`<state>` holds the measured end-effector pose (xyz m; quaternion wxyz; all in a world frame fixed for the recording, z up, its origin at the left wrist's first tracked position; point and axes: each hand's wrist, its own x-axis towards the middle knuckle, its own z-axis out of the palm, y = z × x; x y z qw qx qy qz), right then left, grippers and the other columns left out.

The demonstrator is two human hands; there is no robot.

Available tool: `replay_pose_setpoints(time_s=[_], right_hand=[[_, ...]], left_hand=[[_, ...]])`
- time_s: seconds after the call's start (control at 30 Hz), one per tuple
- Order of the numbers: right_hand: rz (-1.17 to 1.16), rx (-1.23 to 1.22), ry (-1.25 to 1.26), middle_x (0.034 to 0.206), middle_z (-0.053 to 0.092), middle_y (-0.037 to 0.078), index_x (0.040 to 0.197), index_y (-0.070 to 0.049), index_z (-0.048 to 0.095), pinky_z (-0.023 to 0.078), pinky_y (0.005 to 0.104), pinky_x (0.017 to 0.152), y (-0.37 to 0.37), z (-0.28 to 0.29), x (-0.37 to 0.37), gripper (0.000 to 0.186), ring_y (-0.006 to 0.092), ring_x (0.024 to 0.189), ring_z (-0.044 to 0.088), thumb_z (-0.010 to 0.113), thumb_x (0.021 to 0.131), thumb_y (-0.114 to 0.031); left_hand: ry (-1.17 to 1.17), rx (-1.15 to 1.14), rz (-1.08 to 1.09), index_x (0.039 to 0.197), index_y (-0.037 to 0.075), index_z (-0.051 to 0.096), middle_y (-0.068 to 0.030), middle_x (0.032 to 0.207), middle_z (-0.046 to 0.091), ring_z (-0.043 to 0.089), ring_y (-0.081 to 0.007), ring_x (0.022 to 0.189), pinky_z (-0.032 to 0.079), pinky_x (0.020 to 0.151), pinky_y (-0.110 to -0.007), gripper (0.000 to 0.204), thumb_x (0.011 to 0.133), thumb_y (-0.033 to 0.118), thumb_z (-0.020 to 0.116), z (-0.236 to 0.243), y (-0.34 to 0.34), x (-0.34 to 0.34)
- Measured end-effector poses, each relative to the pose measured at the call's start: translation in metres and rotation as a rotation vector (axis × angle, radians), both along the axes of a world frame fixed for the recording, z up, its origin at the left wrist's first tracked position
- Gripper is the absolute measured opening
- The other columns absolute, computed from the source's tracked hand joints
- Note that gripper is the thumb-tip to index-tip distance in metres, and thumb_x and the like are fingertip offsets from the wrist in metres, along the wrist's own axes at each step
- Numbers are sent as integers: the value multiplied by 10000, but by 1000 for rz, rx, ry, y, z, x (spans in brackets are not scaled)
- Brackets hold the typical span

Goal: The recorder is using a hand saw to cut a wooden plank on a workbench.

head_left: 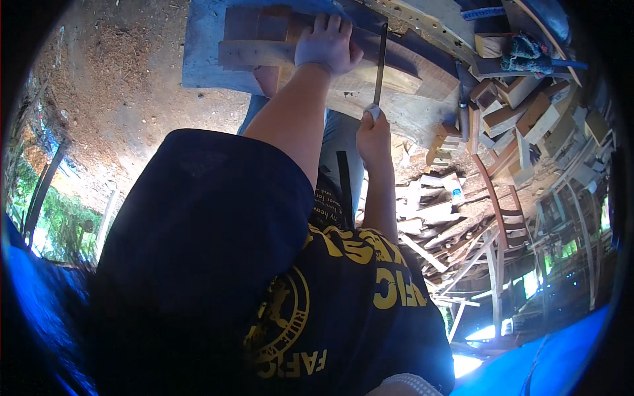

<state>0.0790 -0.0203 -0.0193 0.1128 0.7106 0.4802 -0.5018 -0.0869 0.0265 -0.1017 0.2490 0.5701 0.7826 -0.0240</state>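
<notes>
My left hand presses on a light wooden board on the workbench, its fingers bent over the board's far side and the thumb to the right. Other planks lie against that board, among them a reddish-brown piece. In my right hand, closed around its pale handle, is a tool with a long thin metal blade. The blade points away from me and crosses over the boards, right of my left hand. Seen nearly edge-on, it could be a saw or a file; I cannot tell which.
The workbench has a worn grey-blue top. A hand tool with a dark handle lies at its right end. Beyond are stacked wood blocks, a ladder-like wooden frame and scrap wood. Sawdust covers the ground at left.
</notes>
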Motion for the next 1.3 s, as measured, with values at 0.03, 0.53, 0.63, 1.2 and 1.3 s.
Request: replay_pose_setpoints(time_s=[0.03,0.53,0.63,1.2,1.3], right_hand=[[6,-1,6,1104,589,300,1205,36,514,448,448,893,6,-6,-1,347,441,1075,555,428,948,-181],[-4,-3,11,1151,582,284,1245,35,494,443,446,924,17,-13,-2,392,432,1110,543,403,955,-212],[9,-32,3,1144,579,298,1234,48,498,441,440,928,10,-9,4,390,433,1108,543,406,953,-206],[41,78,41,889,636,228,1116,42,548,479,398,717,-5,-9,12,317,335,833,643,442,946,-204],[15,99,46,897,636,224,1119,38,548,480,395,724,13,-22,4,313,331,839,642,449,946,-202]], left_hand=[[6,-5,-10,1270,137,493,-85,1326,455,384,-265,1289,464,912,-469,582,768,429,539,2,1,0],[3,30,-18,1219,129,525,-86,1276,489,432,-265,1244,479,891,-458,529,766,402,531,8,5,3],[9,44,-14,1219,130,526,-88,1299,483,420,-265,1262,472,904,-463,528,774,413,522,1,2,3],[-84,-180,-29,1343,54,420,-161,1408,387,350,-330,1312,349,1035,-478,687,790,447,525,27,11,-6],[-81,-113,-4,1335,51,427,-168,1385,402,354,-328,1307,347,1036,-477,680,783,431,541,23,13,0]])
